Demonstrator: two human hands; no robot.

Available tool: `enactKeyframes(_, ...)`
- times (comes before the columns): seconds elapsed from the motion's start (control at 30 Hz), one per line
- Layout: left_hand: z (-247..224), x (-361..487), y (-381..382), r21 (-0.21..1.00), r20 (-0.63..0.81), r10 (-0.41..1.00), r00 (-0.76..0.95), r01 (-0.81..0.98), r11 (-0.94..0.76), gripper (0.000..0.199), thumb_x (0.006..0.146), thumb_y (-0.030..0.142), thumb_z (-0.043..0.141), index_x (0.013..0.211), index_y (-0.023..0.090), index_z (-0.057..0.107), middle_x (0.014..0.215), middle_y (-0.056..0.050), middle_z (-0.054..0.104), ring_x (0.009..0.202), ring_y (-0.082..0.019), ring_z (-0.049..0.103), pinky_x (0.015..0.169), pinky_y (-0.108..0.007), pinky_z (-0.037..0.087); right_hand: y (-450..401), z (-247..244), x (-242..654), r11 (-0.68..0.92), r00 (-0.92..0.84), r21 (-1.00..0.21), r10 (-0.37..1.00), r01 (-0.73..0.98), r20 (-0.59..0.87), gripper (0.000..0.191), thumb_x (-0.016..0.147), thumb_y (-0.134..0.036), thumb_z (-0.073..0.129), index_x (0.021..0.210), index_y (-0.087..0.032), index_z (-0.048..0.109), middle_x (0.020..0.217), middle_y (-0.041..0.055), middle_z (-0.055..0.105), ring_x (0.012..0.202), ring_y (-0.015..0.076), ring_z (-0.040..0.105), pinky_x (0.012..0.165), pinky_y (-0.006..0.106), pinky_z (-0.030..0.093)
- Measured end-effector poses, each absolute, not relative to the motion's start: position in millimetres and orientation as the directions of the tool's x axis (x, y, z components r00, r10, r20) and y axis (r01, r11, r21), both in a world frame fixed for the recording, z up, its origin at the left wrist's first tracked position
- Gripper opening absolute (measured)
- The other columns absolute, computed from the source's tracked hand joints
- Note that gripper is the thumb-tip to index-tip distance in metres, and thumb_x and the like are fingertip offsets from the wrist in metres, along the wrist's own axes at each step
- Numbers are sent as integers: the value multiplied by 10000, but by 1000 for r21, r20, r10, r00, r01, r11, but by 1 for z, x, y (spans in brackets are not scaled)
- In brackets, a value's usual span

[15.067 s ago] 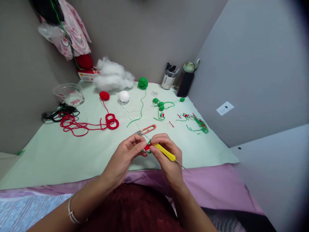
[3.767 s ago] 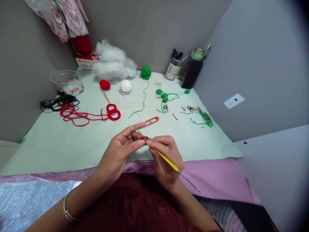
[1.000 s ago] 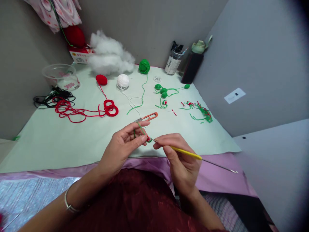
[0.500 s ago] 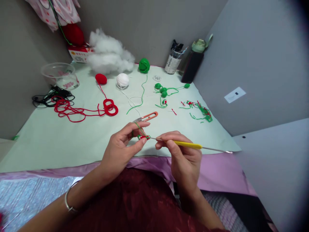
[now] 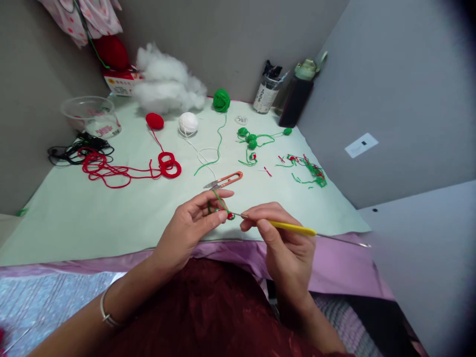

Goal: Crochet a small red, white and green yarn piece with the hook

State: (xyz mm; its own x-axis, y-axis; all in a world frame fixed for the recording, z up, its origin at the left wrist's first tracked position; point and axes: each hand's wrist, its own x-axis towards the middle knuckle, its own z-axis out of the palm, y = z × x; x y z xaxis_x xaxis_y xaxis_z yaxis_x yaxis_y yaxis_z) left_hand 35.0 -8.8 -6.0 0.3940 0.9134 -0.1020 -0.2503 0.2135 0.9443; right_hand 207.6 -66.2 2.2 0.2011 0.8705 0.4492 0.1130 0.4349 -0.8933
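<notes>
Between thumb and fingers, my left hand (image 5: 193, 215) pinches a small crochet piece (image 5: 231, 216) in red, green and white. A strand of green yarn (image 5: 219, 199) runs from the piece over my raised left index finger. My right hand (image 5: 284, 235) grips a crochet hook (image 5: 292, 227) by its yellow handle. The hook's thin metal tip meets the crochet piece; whether it passes through a stitch is too small to tell. Just beyond my left fingers lie orange thread snips (image 5: 228, 179).
A red yarn ball (image 5: 154, 121), white yarn ball (image 5: 188, 123) and green yarn ball (image 5: 221, 100) sit toward the back. White stuffing (image 5: 167, 82) is piled behind them. Green crocheted balls (image 5: 252, 140) and yarn scraps (image 5: 316, 173) lie right. A bottle (image 5: 297, 96) stands at the back right.
The crochet piece has turned and shifted slightly right in my left fingers. My right hand has moved a little right, and the hook's back end has dipped lower.
</notes>
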Motion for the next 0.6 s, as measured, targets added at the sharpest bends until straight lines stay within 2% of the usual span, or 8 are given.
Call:
enactKeyframes(0.23,-6,41,-9,936,-97,926,364,-282,209,370,867,284,836,1233,260,789,915,-3,652,863,-155,590,844,-270,481,-71,5,206,473,162,-853,845,219,510,256,1003,-92,619,1092,-256,794,938,15,772,886,168,708,787,348,573)
enactKeyframes(0.6,-2,40,-11,972,-41,942,332,-204,114,414,875,192,784,1283,248,741,910,16,645,876,-134,604,854,-253,495,-69,0,203,439,225,-894,866,88,447,231,1004,-119,627,1051,-256,808,940,19,765,813,154,714,737,325,590)
